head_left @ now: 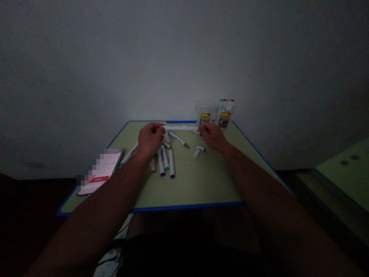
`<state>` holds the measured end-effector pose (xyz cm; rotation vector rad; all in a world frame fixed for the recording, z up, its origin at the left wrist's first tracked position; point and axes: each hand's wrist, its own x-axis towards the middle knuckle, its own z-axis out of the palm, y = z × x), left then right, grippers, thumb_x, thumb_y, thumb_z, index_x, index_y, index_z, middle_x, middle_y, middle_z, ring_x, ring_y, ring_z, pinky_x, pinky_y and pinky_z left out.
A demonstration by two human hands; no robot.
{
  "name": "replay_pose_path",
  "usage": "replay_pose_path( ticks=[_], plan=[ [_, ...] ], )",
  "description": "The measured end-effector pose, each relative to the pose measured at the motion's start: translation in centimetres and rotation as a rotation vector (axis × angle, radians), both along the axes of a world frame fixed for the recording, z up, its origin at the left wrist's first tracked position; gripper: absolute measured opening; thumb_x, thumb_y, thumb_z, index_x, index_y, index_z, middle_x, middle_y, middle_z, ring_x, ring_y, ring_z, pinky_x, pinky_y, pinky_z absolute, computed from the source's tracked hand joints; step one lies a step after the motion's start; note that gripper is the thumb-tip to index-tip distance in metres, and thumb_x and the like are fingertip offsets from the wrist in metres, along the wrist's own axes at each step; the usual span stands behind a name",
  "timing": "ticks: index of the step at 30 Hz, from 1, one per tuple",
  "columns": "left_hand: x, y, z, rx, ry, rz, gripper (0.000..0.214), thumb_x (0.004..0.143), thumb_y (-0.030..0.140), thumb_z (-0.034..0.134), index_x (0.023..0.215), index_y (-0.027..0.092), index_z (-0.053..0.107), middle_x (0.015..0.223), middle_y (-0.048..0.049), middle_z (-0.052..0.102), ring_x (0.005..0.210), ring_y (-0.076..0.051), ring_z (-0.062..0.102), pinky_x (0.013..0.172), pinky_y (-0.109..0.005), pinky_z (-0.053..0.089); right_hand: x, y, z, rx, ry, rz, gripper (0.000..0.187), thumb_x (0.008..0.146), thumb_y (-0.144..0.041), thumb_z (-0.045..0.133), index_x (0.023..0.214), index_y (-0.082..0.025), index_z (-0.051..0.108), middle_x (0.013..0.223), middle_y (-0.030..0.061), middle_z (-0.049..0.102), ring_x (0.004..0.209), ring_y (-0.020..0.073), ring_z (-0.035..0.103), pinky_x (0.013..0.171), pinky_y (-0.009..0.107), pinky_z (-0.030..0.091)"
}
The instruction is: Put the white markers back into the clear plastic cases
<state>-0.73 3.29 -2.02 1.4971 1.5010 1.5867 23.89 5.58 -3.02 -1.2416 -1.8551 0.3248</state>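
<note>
My left hand [150,139] and my right hand [211,135] each pinch one end of a long white marker [181,128], held level just above the green table [198,184]. Both hands are closed on it. Below the left hand lie several white markers [166,157] with coloured caps, side by side. An uncapped marker [179,140] with a dark tip lies between the hands. Two small loose caps [199,150] rest near my right wrist.
A phone [100,173] lies at the table's left edge. Two clear marker boxes [215,113] stand at the back right, one holding markers. A wall rises behind the table. Another green surface [346,173] is at the far right.
</note>
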Motion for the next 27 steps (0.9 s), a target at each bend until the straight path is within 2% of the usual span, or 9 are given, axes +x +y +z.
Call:
replay_pose_path(
  ticks=[9, 13, 15, 19, 23, 27],
  plan=[
    [0.09, -0.11, 0.04, 0.008, -0.021, -0.011, 0.018, 0.073, 0.028, 0.066, 0.087, 0.018, 0.072, 0.068, -0.0024, 0.066, 0.054, -0.013, 0.055, 0.053, -0.027, 0.045, 0.11, 0.06, -0.2, -0.059, 0.059, 0.045, 0.061, 0.094, -0.067, 0.034, 0.073, -0.018, 0.062, 0.061, 0.0028, 0.059, 0.057, 0.0134, 0.052, 0.055, 0.026, 0.037],
    [0.06, -0.19, 0.17, -0.006, 0.002, -0.005, 0.017, 0.074, 0.028, 0.066, 0.086, 0.018, 0.072, 0.064, -0.0015, 0.064, 0.053, -0.013, 0.055, 0.053, -0.027, 0.045, 0.13, -0.02, -0.12, -0.063, 0.056, 0.043, 0.063, 0.093, -0.069, 0.035, 0.07, -0.017, 0.062, 0.058, 0.0027, 0.058, 0.056, 0.0133, 0.052, 0.054, 0.026, 0.037],
    [0.01, -0.17, 0.17, -0.005, 0.015, -0.005, 0.017, 0.074, 0.028, 0.066, 0.086, 0.018, 0.072, 0.063, -0.0011, 0.064, 0.053, -0.013, 0.055, 0.052, -0.027, 0.045, 0.09, -0.04, -0.04, -0.055, 0.049, 0.041, 0.061, 0.094, -0.066, 0.037, 0.07, -0.017, 0.064, 0.058, 0.0021, 0.057, 0.055, 0.0134, 0.052, 0.054, 0.026, 0.036],
    [-0.03, -0.07, 0.07, -0.013, 0.023, 0.003, 0.018, 0.073, 0.029, 0.066, 0.085, 0.017, 0.072, 0.064, -0.0008, 0.064, 0.053, -0.013, 0.055, 0.053, -0.027, 0.044, -0.04, -0.03, 0.1, -0.028, 0.035, 0.034, 0.046, 0.094, -0.052, 0.044, 0.084, -0.017, 0.071, 0.06, 0.0007, 0.059, 0.057, 0.0134, 0.053, 0.056, 0.026, 0.037],
    [0.0, -0.11, 0.1, -0.01, 0.01, 0.002, 0.016, 0.074, 0.03, 0.065, 0.083, 0.018, 0.071, 0.067, -0.0025, 0.066, 0.052, -0.012, 0.054, 0.051, -0.026, 0.042, -0.09, -0.1, 0.06, 0.015, 0.028, 0.018, 0.027, 0.087, -0.039, 0.058, 0.088, -0.016, 0.071, 0.066, 0.001, 0.062, 0.06, 0.013, 0.052, 0.059, 0.026, 0.038],
    [0.06, -0.25, 0.24, -0.009, 0.026, 0.011, 0.014, 0.074, 0.029, 0.065, 0.08, 0.018, 0.071, 0.066, -0.0024, 0.065, 0.052, -0.013, 0.054, 0.052, -0.027, 0.043, -0.1, -0.17, -0.04, 0.019, 0.056, 0.032, 0.022, 0.08, -0.032, 0.064, 0.093, -0.016, 0.071, 0.064, -0.0012, 0.058, 0.058, 0.0125, 0.05, 0.059, 0.027, 0.039]
  ],
)
